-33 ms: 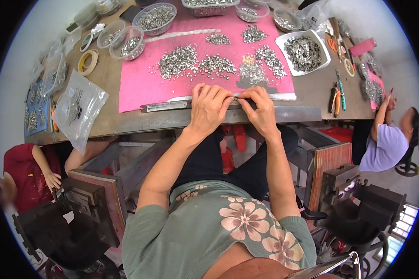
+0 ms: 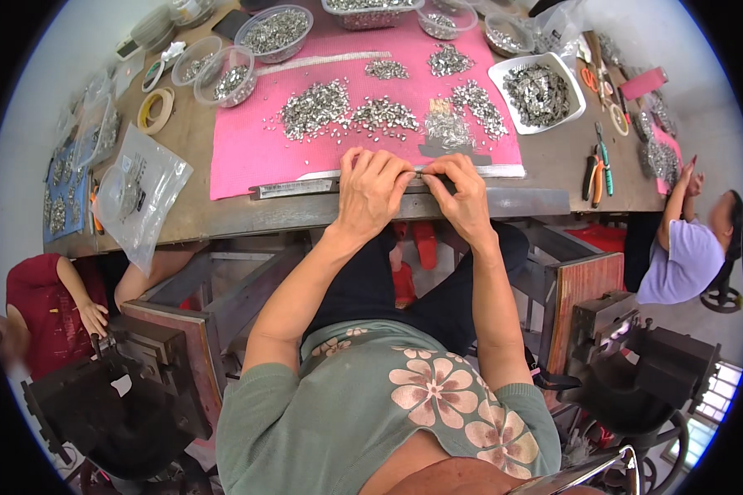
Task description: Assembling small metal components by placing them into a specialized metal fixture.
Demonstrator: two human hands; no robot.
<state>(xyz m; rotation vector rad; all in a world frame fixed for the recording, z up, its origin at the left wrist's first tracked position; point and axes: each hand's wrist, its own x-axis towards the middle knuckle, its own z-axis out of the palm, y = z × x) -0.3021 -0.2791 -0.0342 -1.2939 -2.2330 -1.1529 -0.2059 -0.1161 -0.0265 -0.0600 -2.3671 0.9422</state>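
Over the front edge of the bench, my left hand [image 2: 370,188] and my right hand [image 2: 459,198] meet fingertip to fingertip. Both are pinched closed on a small dark piece [image 2: 418,173], mostly hidden by the fingers. Beneath them runs a long grey metal bar [image 2: 520,200], with a steel ruler [image 2: 295,189] lying left of my left hand. Just beyond my right hand is a pile of thin silvery strips [image 2: 448,130] beside a dark grey flat strip [image 2: 480,159]. Heaps of small shiny metal pieces [image 2: 315,110] lie farther off on the pink mat [image 2: 243,157].
A white tray [image 2: 580,107] of metal pieces stands at right, near pliers [image 2: 591,175]. Clear tubs, including a round tub [image 2: 274,56], line the back. At left are a tape roll [image 2: 167,111] and a plastic bag [image 2: 153,177]. People sit on both sides.
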